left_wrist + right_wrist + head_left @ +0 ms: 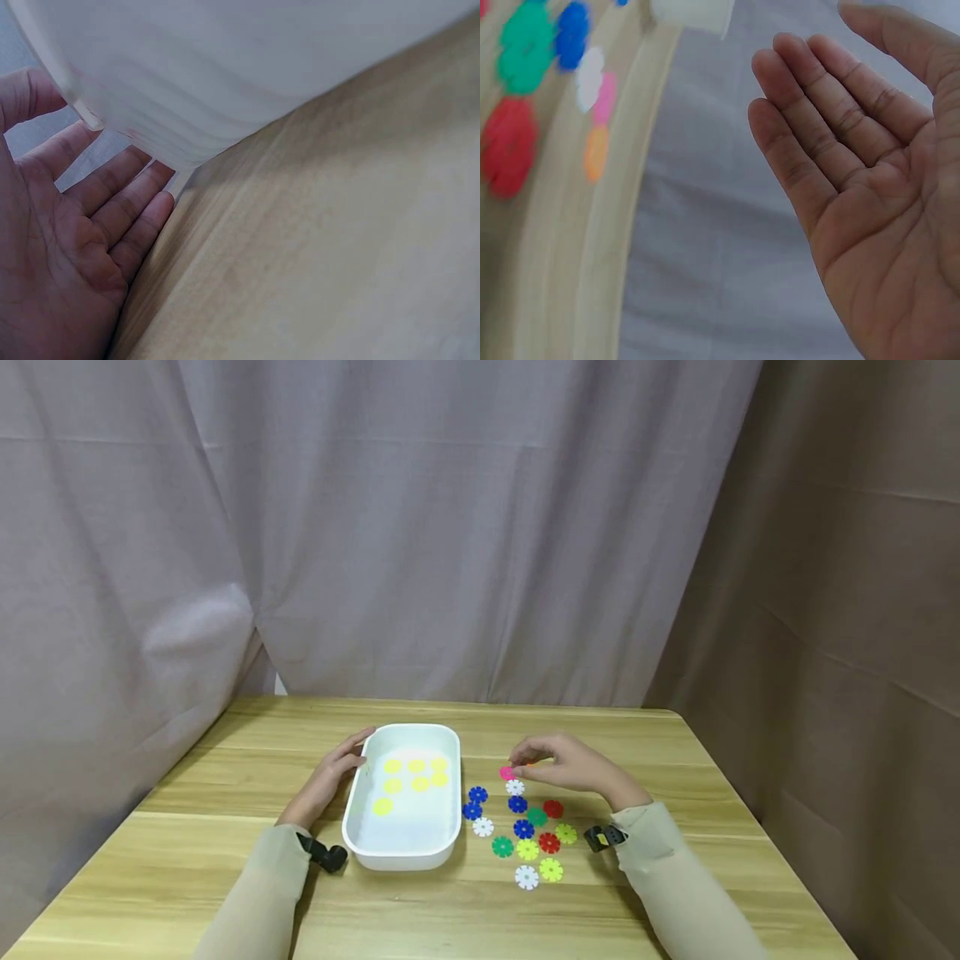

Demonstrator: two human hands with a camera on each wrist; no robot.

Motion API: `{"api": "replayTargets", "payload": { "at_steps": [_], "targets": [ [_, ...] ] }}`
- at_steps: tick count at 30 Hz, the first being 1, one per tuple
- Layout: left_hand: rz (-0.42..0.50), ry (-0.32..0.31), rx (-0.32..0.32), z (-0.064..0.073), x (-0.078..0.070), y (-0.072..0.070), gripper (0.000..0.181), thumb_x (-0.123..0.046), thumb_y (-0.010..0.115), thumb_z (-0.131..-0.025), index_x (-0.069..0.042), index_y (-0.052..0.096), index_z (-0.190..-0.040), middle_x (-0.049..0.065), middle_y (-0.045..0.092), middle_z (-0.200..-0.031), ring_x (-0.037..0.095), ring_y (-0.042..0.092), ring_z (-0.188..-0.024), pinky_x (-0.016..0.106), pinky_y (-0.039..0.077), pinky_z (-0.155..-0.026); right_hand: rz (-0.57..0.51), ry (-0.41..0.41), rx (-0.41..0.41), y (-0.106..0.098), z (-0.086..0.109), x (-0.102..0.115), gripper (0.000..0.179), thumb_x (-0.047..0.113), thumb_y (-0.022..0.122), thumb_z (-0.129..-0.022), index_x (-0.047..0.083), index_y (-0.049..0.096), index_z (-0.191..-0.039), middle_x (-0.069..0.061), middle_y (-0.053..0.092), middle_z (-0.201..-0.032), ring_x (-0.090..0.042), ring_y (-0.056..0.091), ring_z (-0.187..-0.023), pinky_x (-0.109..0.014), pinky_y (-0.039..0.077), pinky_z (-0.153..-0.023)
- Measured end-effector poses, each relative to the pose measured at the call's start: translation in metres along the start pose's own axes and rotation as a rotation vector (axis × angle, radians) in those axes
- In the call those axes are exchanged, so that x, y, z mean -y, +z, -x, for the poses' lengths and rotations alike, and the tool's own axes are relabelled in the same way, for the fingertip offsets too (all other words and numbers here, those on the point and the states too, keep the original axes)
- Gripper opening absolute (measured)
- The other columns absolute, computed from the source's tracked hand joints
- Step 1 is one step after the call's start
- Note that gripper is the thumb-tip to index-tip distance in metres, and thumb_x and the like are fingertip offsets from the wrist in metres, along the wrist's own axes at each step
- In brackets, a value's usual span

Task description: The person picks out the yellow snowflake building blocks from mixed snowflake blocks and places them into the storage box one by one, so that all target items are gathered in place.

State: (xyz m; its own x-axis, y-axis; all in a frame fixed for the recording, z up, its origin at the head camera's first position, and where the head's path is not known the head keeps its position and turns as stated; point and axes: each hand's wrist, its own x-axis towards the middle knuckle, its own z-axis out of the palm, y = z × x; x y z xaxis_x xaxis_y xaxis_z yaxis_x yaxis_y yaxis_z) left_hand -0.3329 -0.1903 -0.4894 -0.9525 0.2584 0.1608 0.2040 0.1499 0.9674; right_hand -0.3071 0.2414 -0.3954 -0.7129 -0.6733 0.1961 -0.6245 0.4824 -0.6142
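A white tray [403, 862] stands left of centre on the table in the head view, with several yellow snowflake discs [382, 807] lying inside. At its far left corner, my left hand [328, 781] holds the tray, thumb over the rim and fingers along the outer wall [225, 82]. My right hand [570, 768] hovers over the far end of the loose discs, close to a pink snowflake disc [507, 773]. In the right wrist view its palm [877, 225] shows bare, the fingers straight and the thumb apart. The pink disc [605, 99] lies on the table beside an orange one [596, 153].
Several blue [523, 829], red [549, 842], green [502, 847], white [527, 877] and yellow-green [551, 869] discs lie spread on the wooden table [420, 918] right of the tray. Grey curtains [450, 552] hang behind the table and along its right side.
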Motion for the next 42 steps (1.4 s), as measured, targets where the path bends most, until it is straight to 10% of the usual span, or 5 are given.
{"api": "replayTargets", "payload": {
  "at_steps": [20,42],
  "targets": [
    [-0.015,-0.008,-0.004,-0.002,-0.001,0.000,0.058,-0.020,0.050,-0.099,-0.019,0.040,-0.156,0.020,0.044,-0.152,0.036,0.044,-0.137,0.048,0.027,-0.114,0.074,0.169,0.059,-0.009,0.076,-0.056,0.014,0.022,0.072,-0.094,0.010,0.075,-0.101,0.005,0.072,-0.094,-0.010,0.064,-0.084,-0.029,0.053,-0.077],
    [-0.009,0.001,-0.012,-0.001,0.002,0.000,0.058,-0.019,0.050,-0.098,-0.017,0.041,-0.155,0.022,0.045,-0.151,0.036,0.045,-0.135,0.044,0.031,-0.112,-0.092,0.231,0.185,0.006,0.079,-0.064,0.025,0.023,0.081,-0.085,0.009,0.068,-0.101,-0.003,0.064,-0.089,-0.018,0.057,-0.081,-0.026,0.049,-0.071]
  ]
}}
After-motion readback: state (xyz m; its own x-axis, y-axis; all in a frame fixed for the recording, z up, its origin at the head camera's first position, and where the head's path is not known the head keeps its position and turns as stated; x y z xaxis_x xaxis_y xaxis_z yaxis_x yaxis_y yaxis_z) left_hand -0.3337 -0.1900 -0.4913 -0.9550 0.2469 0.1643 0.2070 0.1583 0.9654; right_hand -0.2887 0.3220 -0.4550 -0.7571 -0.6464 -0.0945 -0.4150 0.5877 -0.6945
